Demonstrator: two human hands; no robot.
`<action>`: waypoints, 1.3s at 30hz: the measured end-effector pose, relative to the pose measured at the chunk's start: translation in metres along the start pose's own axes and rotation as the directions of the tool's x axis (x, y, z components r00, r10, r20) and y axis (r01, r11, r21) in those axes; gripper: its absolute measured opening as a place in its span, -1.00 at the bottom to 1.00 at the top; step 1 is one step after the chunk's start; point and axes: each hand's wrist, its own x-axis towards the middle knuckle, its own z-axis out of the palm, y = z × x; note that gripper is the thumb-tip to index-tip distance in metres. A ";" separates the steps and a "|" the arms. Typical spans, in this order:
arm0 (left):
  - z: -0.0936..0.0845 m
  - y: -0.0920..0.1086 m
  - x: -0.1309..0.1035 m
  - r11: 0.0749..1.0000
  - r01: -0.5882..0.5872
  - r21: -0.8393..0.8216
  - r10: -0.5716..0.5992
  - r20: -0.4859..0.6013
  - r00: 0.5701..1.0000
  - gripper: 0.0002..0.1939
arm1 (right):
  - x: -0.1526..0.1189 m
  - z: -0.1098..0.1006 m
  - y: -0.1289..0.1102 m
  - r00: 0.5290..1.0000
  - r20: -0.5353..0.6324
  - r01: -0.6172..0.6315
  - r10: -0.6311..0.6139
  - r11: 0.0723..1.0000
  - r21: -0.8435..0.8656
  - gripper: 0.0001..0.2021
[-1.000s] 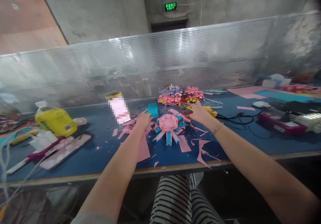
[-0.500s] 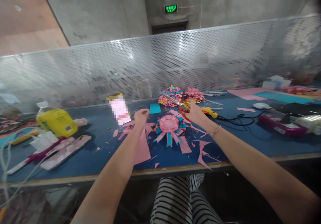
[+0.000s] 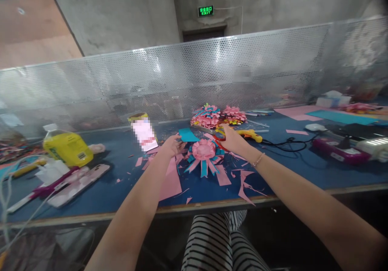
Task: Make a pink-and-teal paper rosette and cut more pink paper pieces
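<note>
My right hand (image 3: pixel 232 138) is closed round the red and yellow handles of the scissors (image 3: pixel 218 138), whose blades point left, low over the table. Beside the teal paper piece (image 3: pixel 188 134), my left hand (image 3: pixel 174 145) has its fingers apart and holds nothing that I can see. One edge of that paper looks lifted near the fingertips. Between and just below my hands lies a pink and teal paper rosette (image 3: pixel 204 150) with ribbon tails. A pink sheet (image 3: pixel 171 182) lies under my left wrist, and pink offcuts are strewn around.
Finished paper flowers (image 3: pixel 209 116) are piled at the back, near a yellow glue gun (image 3: pixel 250 135). A propped phone (image 3: pixel 145 134), a yellow bottle (image 3: pixel 68 146) and another phone (image 3: pixel 79 185) are on the left. A purple device (image 3: pixel 341 151) sits right.
My left hand has opened and moved slightly down beside the teal paper, which has shifted and tilted. My right hand has lowered the scissors towards the table.
</note>
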 end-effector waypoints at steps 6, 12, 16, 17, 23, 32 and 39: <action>0.006 -0.005 0.004 0.996 0.093 0.006 -0.092 -0.097 0.991 -0.90 | -0.002 0.003 -0.003 0.999 0.033 0.039 -0.036 0.995 -0.096 -0.48; 0.005 -0.003 -0.001 0.989 0.136 0.053 -0.133 -0.051 0.990 -0.86 | -0.003 0.003 -0.003 0.999 0.029 0.035 -0.032 0.992 -0.117 -0.47; 0.007 0.005 -0.016 0.979 0.175 0.106 -0.176 0.008 0.984 -0.86 | -0.001 0.000 -0.003 1.000 0.009 -0.004 0.005 0.993 -0.114 -0.53; 0.008 0.007 -0.018 0.975 0.183 0.124 -0.187 0.020 0.982 -0.85 | -0.001 0.000 -0.003 1.000 0.003 -0.024 0.024 0.993 -0.118 -0.53; 0.012 0.004 -0.020 0.967 0.154 0.203 -0.165 0.041 0.985 -0.85 | -0.001 -0.003 -0.004 0.996 -0.003 -0.092 0.093 0.987 -0.133 -0.57; 0.013 -0.002 -0.013 0.964 -0.026 0.265 -0.005 0.117 0.993 -0.81 | 0.001 -0.003 0.002 0.988 -0.002 -0.155 0.155 0.987 -0.043 -0.55; 0.012 0.003 -0.017 0.947 -0.214 0.240 0.158 0.233 0.960 -0.58 | 0.009 -0.010 0.013 0.972 0.040 -0.233 0.231 0.930 0.284 -0.58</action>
